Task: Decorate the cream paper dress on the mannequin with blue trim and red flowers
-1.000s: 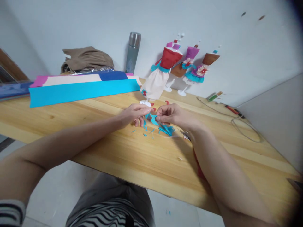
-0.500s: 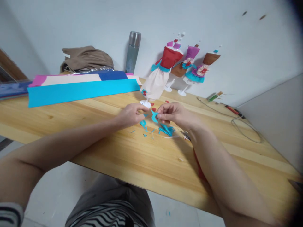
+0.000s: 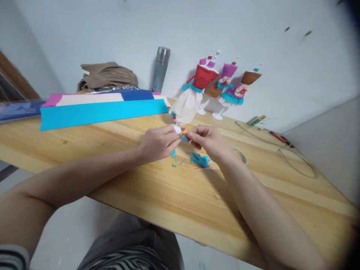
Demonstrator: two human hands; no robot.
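Note:
My left hand [image 3: 161,144] is closed, with its fingertips at the left edge of a small blue cut piece [image 3: 183,138], apparently fabric or felt. The fingers of my right hand [image 3: 206,140] are pinched at the piece's other side, so it sits between the two hands. Small red bits [image 3: 183,129] show just behind it. Beyond my left hand stands a miniature dress form in a red top and cream skirt [image 3: 187,105], its white base [image 3: 177,129] partly covered by that hand. Blue scraps [image 3: 200,160] lie below my right hand.
Two more dressed miniature forms [image 3: 230,80] stand by the wall. Stacked coloured sheets, a blue one [image 3: 104,114] in front, lie at left near a brown cloth [image 3: 108,77] and a flask [image 3: 161,69]. A cable [image 3: 295,168] and a red-handled tool [image 3: 278,137] are at right.
My left hand has come in to meet the blue piece, which my right hand alone was pinching. The camera view has tipped slightly upward.

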